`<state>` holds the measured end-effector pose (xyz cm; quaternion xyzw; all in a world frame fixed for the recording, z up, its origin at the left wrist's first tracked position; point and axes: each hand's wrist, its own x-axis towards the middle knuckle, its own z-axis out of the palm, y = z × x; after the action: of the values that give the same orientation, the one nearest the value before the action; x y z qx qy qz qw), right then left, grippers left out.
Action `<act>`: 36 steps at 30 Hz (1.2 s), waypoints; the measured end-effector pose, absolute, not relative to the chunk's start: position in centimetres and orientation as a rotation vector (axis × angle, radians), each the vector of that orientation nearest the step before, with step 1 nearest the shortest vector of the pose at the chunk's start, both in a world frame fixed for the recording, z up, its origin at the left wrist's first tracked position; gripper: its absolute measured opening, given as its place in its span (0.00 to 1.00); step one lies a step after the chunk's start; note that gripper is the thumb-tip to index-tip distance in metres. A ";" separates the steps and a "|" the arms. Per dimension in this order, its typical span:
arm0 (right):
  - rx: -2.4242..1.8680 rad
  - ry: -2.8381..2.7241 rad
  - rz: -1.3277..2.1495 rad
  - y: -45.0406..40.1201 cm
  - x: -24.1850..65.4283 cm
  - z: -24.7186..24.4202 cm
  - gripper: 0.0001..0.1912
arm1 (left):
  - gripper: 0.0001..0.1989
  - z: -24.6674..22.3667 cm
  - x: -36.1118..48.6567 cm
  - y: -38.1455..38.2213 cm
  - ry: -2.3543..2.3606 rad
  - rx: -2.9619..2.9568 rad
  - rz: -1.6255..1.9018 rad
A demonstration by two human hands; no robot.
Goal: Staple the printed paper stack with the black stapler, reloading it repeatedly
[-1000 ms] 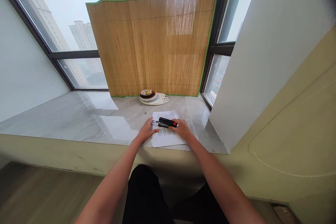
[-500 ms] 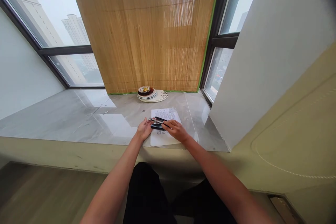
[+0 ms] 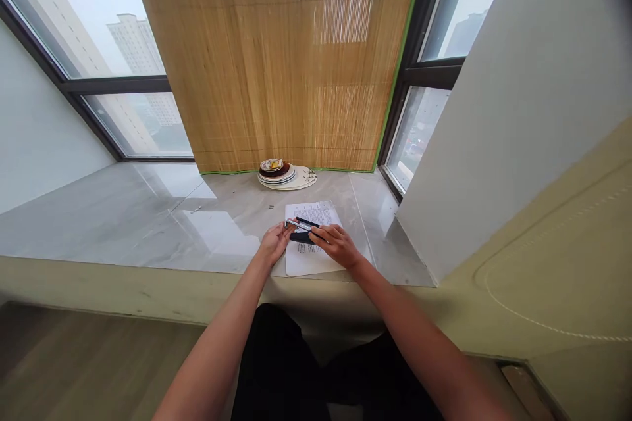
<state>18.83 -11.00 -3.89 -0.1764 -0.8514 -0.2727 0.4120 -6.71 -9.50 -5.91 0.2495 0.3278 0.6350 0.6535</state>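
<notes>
A black and silver stapler-like tool is held over printed sheets of paper near the sill's front edge. Its upper arm is raised, with a silver metal strip showing between the black parts. My left hand is closed on the tool's left end, fingertips at the tip of the metal strip. From the right, my right hand grips the other end of the tool. The fingers partly hide both ends of it.
Stacked plates and an oval white plate stand at the back of the tiled sill, against a bamboo blind. A wall rises on the right.
The left fingertips have come up onto the end of the metal strip, and the tool has tilted slightly. The view has shifted a little.
</notes>
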 end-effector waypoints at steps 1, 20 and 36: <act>-0.453 -2.133 -0.695 -11.1 18.9 -3.9 0.14 | 0.08 -5.9 -6.6 -9.5 0.754 0.580 1.447; -1.265 -1.882 0.465 -9.3 18.5 -4.1 0.14 | 0.31 -3.6 -4.9 -12.5 0.988 1.079 1.375; -0.287 -2.126 0.147 -11.8 16.4 -3.0 0.13 | 0.29 -1.7 -4.5 -14.3 0.963 1.471 1.114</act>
<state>16.36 -11.80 -3.02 -0.1175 -0.8697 0.0602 0.4756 -4.50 -14.28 -1.73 0.6098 0.3990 0.4618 0.5056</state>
